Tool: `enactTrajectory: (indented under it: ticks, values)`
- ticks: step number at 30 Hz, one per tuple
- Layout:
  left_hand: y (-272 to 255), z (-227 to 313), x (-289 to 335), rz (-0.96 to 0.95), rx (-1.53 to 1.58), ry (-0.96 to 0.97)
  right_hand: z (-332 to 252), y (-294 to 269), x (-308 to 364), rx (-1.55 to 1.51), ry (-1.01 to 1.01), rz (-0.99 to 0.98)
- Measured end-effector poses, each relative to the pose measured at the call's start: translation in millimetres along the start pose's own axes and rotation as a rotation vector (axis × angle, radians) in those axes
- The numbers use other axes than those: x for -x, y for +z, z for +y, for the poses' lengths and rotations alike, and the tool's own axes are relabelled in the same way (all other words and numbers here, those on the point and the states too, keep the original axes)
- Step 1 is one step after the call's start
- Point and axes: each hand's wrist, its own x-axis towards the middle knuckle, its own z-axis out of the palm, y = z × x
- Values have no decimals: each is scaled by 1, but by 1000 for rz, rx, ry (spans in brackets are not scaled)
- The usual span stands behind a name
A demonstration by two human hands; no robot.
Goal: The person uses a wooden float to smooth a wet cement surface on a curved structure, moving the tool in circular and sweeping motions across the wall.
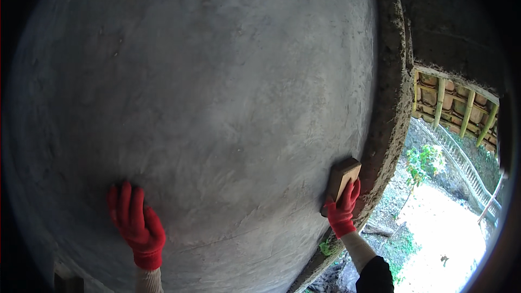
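A grey plastered wall (233, 103) fills most of the view, its surface smeared and uneven. My left hand (134, 222), in a red glove, lies against the wall at the lower left. Its fingers stretch upward and it holds nothing. At the lower right my right hand (343, 209), also red-gloved, grips a rectangular wooden block (343, 178). The block stands tilted, close to the wall's right edge, and its near face is light brown. Whether its far face touches the plaster all along cannot be seen.
A rough concrete edge (388, 146) curves down the wall's right side. Beyond it lie a bright outdoor yard (439, 228), a leafy plant (423, 163), a pale railing (461, 157) and a tiled roof on poles (455, 103). A green sprig (325, 247) sits below the block.
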Motion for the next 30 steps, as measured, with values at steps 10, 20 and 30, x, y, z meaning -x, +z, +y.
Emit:
enactTrajectory:
  ticks: [10,20,30]
  values:
    - [2,-7,6,9,28,30,-75,5,-225,-384,202,124]
    - [0,-7,6,37,72,14,-44,4,-70,-18,-150,37]
    - [-1,-11,14,24,48,6,-48,11,-180,-407,179,93]
